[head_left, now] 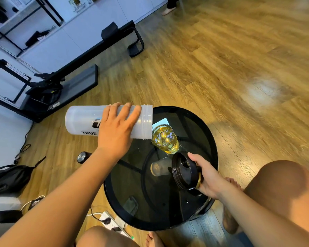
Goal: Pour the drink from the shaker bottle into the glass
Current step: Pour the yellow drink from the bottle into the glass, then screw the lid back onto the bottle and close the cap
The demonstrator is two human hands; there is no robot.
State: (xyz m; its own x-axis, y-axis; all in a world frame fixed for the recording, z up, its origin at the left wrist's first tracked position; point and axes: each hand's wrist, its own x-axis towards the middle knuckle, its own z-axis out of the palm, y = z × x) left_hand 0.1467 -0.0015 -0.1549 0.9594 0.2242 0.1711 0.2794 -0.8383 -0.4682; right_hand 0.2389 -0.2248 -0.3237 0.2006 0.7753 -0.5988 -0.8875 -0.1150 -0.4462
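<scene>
My left hand [117,127] grips a translucent white shaker bottle [82,121], tipped on its side with its open threaded mouth just above the rim of the glass [165,139]. The glass stands on a round black glass-topped table [132,202] and holds yellow drink almost to the top. My right hand [208,177] holds the black shaker lid [184,171] on edge over the table's right side, close to the glass. The bottle looks nearly empty.
A black bag [9,177] and a small black round object [83,157] lie on the wooden floor left of the table. A power strip with cables [111,221] sits near my knees. Black exercise equipment [61,75] stands at the back left.
</scene>
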